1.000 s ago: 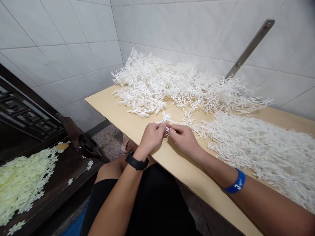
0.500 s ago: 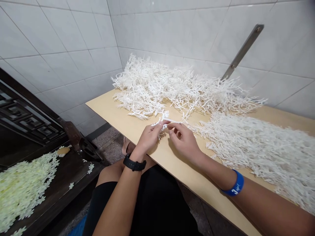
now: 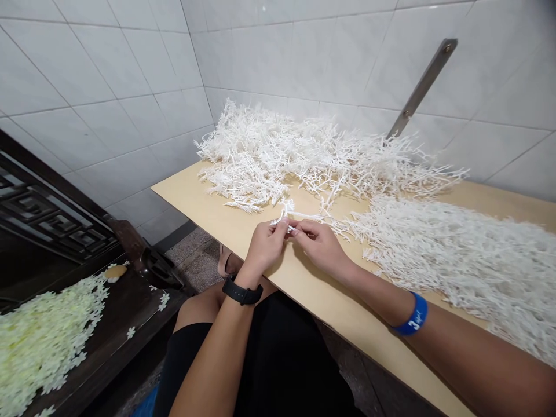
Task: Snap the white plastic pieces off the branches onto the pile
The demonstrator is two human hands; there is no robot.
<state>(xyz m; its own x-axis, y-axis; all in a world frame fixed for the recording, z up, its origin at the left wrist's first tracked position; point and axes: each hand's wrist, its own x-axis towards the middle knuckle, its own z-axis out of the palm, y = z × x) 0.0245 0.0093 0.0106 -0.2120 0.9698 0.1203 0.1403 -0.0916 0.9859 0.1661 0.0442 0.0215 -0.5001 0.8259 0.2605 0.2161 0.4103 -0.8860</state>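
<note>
My left hand [image 3: 268,243], with a black watch on its wrist, pinches a white artificial branch [image 3: 288,207] over the table's front part. Thin twigs of the branch stick out above the fingers. My right hand [image 3: 320,243], wearing a blue wristband, is closed at thumb and fingertips on the same branch, close beside the left fingers. The spot where the fingertips meet is partly hidden. Behind my hands lies a loose heap of white branches [image 3: 278,145]. To the right spreads a flatter, more even pile of white branches [image 3: 452,260].
The tan tabletop [image 3: 182,179] stands against white tiled walls, with a metal bracket [image 3: 421,87] on the back wall. At left, a dark carved wooden bench [image 3: 104,353] holds a heap of pale yellow-green artificial flowers [image 3: 47,341]. My legs are under the table's front edge.
My right fingers have come down and closed on the branch next to my left fingers; before, they were curled slightly apart. The camera view has shifted a little.
</note>
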